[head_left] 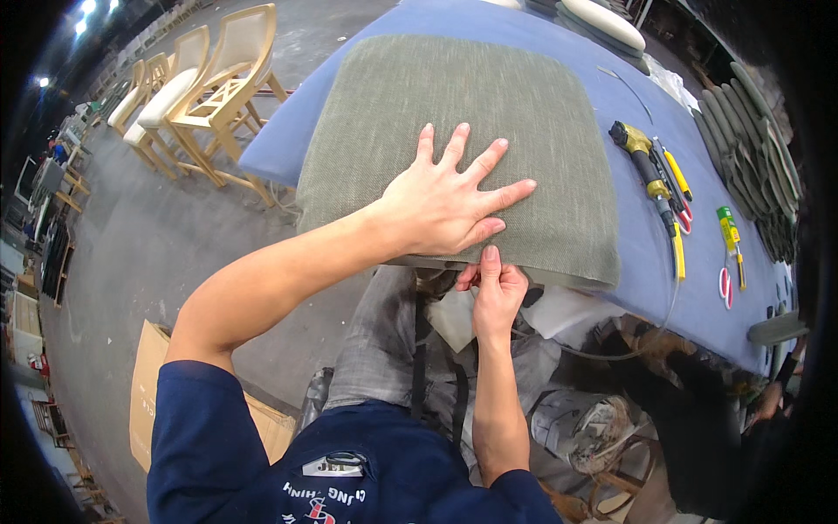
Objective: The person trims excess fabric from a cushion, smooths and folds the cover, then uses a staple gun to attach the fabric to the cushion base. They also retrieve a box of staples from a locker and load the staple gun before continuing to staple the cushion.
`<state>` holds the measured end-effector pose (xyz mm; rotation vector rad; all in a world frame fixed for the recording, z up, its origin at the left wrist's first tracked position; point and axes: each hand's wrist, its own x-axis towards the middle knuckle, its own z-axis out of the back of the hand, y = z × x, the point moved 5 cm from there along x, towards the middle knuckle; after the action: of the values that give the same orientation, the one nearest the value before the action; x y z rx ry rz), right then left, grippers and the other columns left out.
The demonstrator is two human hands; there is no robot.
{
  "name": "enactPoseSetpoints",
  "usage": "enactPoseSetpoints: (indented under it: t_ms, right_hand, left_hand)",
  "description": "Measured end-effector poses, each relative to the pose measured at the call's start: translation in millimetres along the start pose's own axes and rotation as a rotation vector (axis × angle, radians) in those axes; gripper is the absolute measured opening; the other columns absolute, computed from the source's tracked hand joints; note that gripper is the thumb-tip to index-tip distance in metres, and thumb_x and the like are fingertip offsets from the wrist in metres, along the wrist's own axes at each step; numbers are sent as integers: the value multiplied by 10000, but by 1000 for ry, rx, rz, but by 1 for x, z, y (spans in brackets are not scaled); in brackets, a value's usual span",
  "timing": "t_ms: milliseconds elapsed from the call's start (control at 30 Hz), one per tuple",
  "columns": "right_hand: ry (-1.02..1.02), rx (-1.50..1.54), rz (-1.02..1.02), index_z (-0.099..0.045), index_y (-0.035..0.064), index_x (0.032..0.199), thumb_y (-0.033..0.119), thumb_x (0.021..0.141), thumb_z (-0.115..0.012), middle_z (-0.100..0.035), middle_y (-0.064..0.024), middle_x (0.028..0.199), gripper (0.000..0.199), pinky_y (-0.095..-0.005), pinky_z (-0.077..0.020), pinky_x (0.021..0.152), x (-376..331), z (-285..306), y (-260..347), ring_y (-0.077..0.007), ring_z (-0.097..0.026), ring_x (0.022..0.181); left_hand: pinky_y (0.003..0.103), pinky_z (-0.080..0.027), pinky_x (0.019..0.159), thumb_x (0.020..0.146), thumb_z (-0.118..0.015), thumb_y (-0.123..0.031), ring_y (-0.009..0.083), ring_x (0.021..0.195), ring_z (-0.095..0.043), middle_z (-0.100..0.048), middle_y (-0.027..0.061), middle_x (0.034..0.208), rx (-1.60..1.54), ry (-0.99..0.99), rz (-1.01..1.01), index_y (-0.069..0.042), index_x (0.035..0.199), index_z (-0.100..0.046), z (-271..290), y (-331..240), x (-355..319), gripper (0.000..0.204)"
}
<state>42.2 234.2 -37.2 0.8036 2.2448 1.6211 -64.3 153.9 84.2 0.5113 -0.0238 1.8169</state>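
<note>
A grey-green fabric seat cushion (541, 131) lies at the near edge of a blue-covered table (288, 140), its front edge toward me. Across its top my left hand (445, 199) rests flat, palm down with the fingers spread. Just below, my right hand (499, 293) pinches the cushion's front edge, the thumb on top and the other fingers curled beneath. The underside of the cushion is hidden.
To the right lie a yellow-and-black air stapler (644, 162) with a hose, a yellow-handled tool (677, 175) and red-handled scissors (725, 286). Grey-green pieces are stacked (742, 148) beyond. Wooden chairs (231, 74) stand left; another person's hand (770, 402) shows lower right.
</note>
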Motion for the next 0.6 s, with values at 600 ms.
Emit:
enactPoseSetpoints:
  t_ms: [600]
  right_hand:
    - [-30,-54,50,-605,10,690,288,1083,-621,-624,-54,595,481,-273,-488,597,-4,-2,-3,-104,-571,544]
  left_hand:
    - [758,-127,1210,1116,-330,-434,538,1545,-189,-223,212,1707,-158,212,179,-293,1655,-271,10,46,25,561]
